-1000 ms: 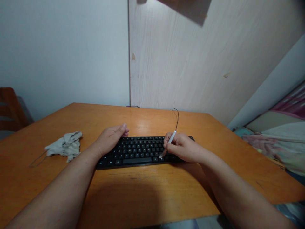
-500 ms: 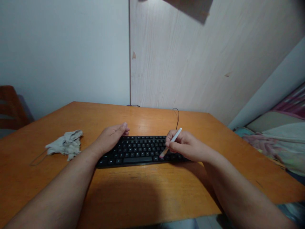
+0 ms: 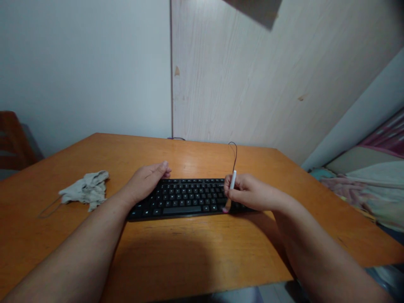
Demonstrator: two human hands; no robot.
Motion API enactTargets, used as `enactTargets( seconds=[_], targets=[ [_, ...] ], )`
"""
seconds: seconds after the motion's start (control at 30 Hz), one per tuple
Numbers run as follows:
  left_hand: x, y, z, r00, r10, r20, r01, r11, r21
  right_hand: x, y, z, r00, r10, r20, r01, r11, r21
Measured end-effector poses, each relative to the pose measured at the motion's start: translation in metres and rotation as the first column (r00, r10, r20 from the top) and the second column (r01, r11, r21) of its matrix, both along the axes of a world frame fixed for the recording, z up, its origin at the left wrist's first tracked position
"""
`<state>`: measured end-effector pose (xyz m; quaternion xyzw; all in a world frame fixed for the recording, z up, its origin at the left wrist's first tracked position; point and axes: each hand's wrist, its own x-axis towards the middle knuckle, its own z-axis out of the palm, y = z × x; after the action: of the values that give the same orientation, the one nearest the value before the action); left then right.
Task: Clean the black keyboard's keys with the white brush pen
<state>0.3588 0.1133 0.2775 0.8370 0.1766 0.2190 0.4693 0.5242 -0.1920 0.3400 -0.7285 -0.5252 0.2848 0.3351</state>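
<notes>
A black keyboard lies flat on the wooden table in front of me. My left hand grips its left end, thumb pointing forward and fingers curled at the far edge. Between the thumb and fingers of my right hand is a small brush with a white handle. Its pinkish bristle tip points down onto the keys near the front edge, right of the space bar. My right hand covers the keyboard's right end.
A crumpled pale cloth with a thin string lies on the table at the left. A dark cable runs back from the keyboard toward the wall. A wooden chair stands far left, and bedding is piled at the right.
My right hand has moved a little to the right with the brush, whose handle now stands more upright. The left hand stays in place on the keyboard.
</notes>
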Motion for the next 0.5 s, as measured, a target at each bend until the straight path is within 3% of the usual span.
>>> enactTargets(
  seconds=[0.13,0.3,0.5],
  targets=[
    [0.001,0.000,0.000,1.000,-0.001,0.002,0.001,1.000,-0.001,0.012,-0.006,0.002,0.987,-0.069,0.147,0.079,0.995,-0.058],
    [0.001,-0.002,0.000,1.000,-0.005,0.005,0.005,1.000,0.001,0.019,-0.008,0.001,0.965,-0.097,0.245,0.098,0.995,0.009],
    [0.000,-0.003,0.000,1.000,-0.015,0.011,0.015,1.000,0.014,0.002,0.008,-0.012,0.997,-0.076,0.014,0.075,0.995,0.072]
  ],
)
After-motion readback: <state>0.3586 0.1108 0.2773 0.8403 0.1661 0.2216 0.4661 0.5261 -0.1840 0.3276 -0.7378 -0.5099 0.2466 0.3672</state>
